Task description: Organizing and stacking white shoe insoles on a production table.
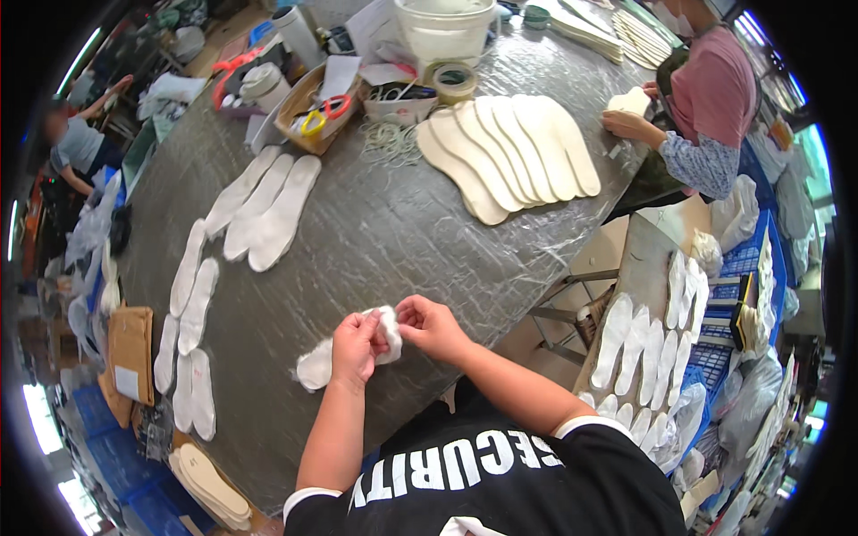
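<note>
A white, fluffy insole is held just above the near part of the dark table. My left hand is closed around its middle, thumb on top. At the insole's right end, which curls upward, my right hand has its fingers pinched together against the fuzzy edge. Whether a loose tuft sits between those fingertips is too small to make out. To the left, white insoles lie in groups on the tabletop. Farther off, a fanned row of cream insoles overlaps.
At the back stand a white bucket, tape rolls and a cardboard box with scissors. A co-worker holds a cream piece at the table's right edge. More white insoles lie on a bench at right.
</note>
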`<control>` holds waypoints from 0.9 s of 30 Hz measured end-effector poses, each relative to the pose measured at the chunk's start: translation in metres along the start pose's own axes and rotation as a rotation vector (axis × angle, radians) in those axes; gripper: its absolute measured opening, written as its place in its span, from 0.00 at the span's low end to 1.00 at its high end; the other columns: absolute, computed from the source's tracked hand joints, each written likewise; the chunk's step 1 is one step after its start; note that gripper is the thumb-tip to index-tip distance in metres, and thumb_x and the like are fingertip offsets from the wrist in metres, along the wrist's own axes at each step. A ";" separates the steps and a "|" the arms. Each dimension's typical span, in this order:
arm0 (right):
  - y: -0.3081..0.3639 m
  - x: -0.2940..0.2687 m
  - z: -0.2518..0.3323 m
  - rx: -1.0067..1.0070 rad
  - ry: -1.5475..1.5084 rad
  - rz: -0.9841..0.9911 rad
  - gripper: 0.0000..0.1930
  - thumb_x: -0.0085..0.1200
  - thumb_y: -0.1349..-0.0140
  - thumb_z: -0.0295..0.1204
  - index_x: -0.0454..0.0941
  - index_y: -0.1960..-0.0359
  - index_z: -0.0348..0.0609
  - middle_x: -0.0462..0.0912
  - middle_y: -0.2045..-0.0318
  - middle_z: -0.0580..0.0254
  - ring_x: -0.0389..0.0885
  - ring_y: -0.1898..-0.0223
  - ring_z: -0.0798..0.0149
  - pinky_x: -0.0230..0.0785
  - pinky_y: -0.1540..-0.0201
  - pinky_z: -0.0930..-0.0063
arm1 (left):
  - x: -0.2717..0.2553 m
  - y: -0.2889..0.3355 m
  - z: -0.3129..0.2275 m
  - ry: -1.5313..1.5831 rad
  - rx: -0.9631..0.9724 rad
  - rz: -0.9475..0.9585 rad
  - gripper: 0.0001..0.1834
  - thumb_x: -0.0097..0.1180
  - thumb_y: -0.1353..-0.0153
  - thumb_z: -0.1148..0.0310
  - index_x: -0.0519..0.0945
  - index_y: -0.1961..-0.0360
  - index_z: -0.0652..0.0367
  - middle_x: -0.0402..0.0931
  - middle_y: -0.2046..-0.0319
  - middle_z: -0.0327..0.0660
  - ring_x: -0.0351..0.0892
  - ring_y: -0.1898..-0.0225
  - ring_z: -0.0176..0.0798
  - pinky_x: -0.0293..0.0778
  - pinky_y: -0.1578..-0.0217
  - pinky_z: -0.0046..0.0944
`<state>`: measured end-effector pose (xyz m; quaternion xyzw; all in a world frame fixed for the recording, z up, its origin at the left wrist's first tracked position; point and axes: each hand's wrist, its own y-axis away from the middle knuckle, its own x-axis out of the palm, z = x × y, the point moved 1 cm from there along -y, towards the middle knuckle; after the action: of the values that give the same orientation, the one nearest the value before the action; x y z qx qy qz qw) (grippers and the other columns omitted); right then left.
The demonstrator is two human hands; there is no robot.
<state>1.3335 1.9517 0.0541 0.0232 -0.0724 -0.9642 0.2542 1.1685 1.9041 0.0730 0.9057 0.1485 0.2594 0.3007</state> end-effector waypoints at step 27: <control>-0.062 -0.411 0.057 0.181 0.928 -0.171 0.05 0.56 0.44 0.29 0.80 0.70 0.40 0.81 0.75 0.53 0.81 0.65 0.52 0.72 0.62 0.62 | 0.130 -0.052 -0.042 -1.543 0.962 -0.033 0.08 0.61 0.50 0.75 0.79 0.66 0.63 0.77 0.64 0.45 0.73 0.56 0.50 0.69 0.53 0.46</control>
<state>1.6560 2.2153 0.1047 0.4790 -0.0326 -0.8593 0.1764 1.2458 2.0195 0.1186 0.8533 0.0113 -0.5134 -0.0902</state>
